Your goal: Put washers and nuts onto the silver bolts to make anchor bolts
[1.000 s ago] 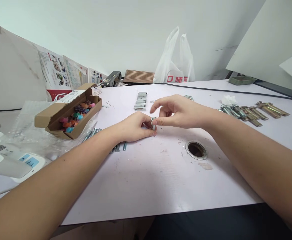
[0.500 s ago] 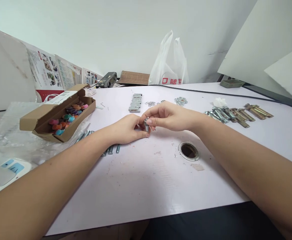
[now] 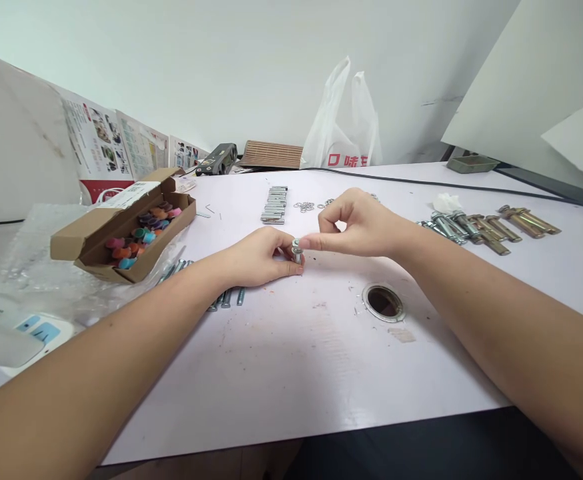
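My left hand (image 3: 258, 257) is closed around an expansion bolt (image 3: 297, 256), which stands upright near the middle of the table. A nut and washer sit at its top end. The thumb tip of my right hand (image 3: 364, 223) touches the nut from the right. A gap shows between that thumb and the bent index finger, which is away from the bolt. Beyond my hands lie a row of metal sleeves (image 3: 274, 205) and small rings (image 3: 304, 207). Bare bolts (image 3: 226, 299) lie partly hidden behind my left forearm.
A cardboard box (image 3: 126, 230) of colourful caps stands at the left on bubble wrap (image 3: 41, 233). Several expansion bolts (image 3: 491, 230) lie at the right. A round hole (image 3: 383, 302) opens in the table. A cable (image 3: 421, 181) and a white plastic bag (image 3: 341, 133) are at the back.
My right index finger has come off the top of the bolt and bent upward, while the thumb stays at the nut. The view has shifted slightly.
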Action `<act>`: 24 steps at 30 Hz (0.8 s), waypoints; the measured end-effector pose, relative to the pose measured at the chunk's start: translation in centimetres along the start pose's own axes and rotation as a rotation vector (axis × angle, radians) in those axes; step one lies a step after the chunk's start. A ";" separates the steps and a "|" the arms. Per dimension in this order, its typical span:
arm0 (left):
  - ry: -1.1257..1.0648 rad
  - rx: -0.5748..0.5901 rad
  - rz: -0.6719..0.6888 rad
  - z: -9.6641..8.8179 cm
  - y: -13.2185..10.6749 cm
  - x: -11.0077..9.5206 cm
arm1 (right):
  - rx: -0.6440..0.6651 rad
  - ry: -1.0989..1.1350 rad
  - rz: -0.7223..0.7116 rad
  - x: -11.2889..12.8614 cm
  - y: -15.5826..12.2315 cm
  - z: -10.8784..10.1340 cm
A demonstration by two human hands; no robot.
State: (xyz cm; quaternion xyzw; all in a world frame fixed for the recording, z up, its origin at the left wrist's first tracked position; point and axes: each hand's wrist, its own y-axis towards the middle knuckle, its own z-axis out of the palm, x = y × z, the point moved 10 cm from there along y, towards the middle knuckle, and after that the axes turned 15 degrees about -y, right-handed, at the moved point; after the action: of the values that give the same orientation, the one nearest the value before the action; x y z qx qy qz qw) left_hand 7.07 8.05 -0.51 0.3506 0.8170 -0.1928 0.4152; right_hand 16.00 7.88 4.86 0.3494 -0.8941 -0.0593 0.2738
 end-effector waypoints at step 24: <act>-0.088 -0.039 -0.033 -0.6 0.3 1.2 | 0.189 -0.255 0.052 -0.3 -0.5 1.0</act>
State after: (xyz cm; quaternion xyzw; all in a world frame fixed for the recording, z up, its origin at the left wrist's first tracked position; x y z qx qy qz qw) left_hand 6.51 9.11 -1.17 0.3200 0.8073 -0.1991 0.4541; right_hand 15.93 7.60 3.73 0.3400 -0.9319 -0.0117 0.1255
